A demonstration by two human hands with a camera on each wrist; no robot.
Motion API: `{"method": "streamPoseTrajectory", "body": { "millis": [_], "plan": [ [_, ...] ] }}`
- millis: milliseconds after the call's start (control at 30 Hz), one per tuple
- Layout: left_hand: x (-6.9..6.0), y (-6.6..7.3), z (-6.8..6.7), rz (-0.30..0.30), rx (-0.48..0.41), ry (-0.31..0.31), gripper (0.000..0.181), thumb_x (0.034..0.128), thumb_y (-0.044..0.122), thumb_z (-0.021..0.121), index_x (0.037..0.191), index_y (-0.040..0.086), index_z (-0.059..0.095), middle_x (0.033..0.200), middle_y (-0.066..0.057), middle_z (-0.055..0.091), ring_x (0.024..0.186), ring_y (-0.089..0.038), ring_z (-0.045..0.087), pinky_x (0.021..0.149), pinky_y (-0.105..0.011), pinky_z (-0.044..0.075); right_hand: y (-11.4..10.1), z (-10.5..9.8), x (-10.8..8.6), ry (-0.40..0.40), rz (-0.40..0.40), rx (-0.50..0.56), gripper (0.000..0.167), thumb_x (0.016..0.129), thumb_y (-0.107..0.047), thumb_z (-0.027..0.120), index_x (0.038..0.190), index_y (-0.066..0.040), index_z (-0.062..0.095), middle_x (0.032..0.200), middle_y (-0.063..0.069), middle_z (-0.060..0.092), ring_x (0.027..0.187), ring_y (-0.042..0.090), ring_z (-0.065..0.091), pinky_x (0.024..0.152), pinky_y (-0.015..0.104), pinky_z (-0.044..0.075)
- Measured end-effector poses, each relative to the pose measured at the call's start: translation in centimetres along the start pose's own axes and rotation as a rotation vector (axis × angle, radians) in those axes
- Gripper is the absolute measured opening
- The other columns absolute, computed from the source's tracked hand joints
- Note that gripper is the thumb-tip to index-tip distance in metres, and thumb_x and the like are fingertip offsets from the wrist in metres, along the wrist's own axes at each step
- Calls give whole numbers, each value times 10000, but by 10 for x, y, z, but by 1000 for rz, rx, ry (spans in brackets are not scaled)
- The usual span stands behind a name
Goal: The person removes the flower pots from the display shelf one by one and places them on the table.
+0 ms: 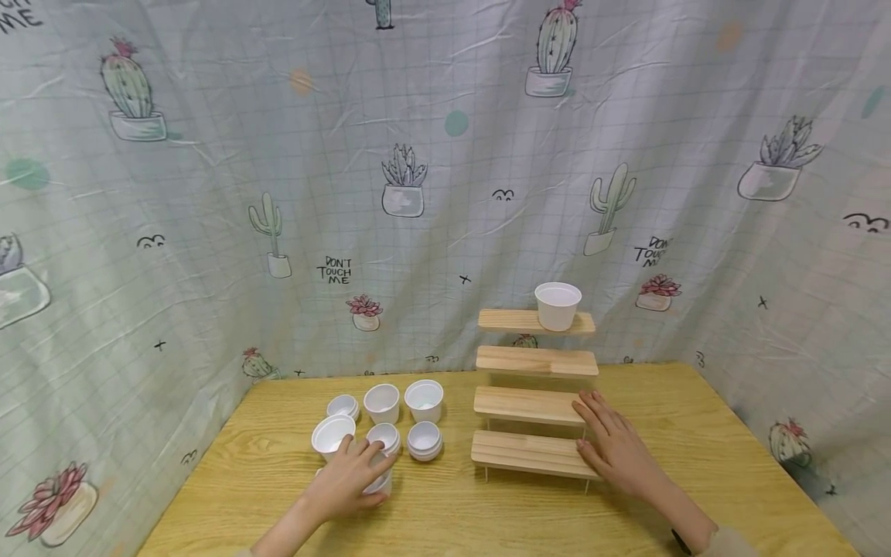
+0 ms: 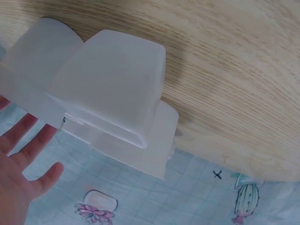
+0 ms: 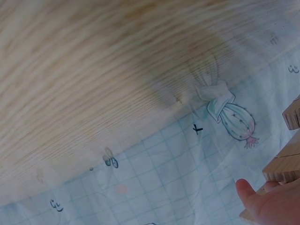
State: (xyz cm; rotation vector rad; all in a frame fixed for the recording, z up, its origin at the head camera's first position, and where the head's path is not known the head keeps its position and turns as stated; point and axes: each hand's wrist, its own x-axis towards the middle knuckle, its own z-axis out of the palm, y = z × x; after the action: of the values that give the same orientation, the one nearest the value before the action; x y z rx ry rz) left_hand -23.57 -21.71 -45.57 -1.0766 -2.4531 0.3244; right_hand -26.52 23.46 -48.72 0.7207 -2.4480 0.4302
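My left hand hovers over the front of a group of white plastic cups, fingers spread. Partly hidden beneath it is a white cup; another large cup stands just beyond the fingertips. In the left wrist view the fingers are apart and nothing is gripped; whether they touch a cup I cannot tell. My right hand rests at the right end of a stepped wooden stand, fingers extended along its lower boards. One white cup stands upright at the right of its top board.
Two more large cups stand at the back of the group. Small white bowls, some apparently stacked, sit among them. A wood-grain table carries everything, and a cactus-print cloth hangs behind and along both sides.
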Motion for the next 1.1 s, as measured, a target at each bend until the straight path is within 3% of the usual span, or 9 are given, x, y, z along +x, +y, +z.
{"method": "streamPoseTrajectory", "body": {
  "millis": [233,600,900,1100],
  "plan": [
    [0,1,-1,-10,-11,38,529,710,486,657,1158,223,555,1013,-29,569,894,-207,523,781,-473,391,-1,-1,0,5,1,1,634,812,-223,617,1366,-81,345,1449,100,279,1346,279,224,922,543,315],
    [7,5,-13,-6,-8,40,481,728,471,653,1127,216,564,1043,-34,569,957,-235,543,801,-509,411,-1,-2,-1,1,9,-9,628,816,-232,612,1365,-81,348,1442,113,291,1351,264,218,919,541,316],
    [23,20,-29,70,37,112,482,731,513,629,1115,227,573,1060,-12,569,968,-196,523,831,-500,417,1,-1,-1,3,1,-25,634,820,-255,608,1371,-92,342,1451,94,279,1336,288,245,923,539,311],
    [43,37,-43,129,22,144,467,763,534,576,1134,252,548,1076,18,546,974,-164,499,847,-470,400,0,0,1,7,-1,-24,621,822,-237,603,1368,-90,346,1450,94,283,1330,293,254,924,543,309]
  ]
}}
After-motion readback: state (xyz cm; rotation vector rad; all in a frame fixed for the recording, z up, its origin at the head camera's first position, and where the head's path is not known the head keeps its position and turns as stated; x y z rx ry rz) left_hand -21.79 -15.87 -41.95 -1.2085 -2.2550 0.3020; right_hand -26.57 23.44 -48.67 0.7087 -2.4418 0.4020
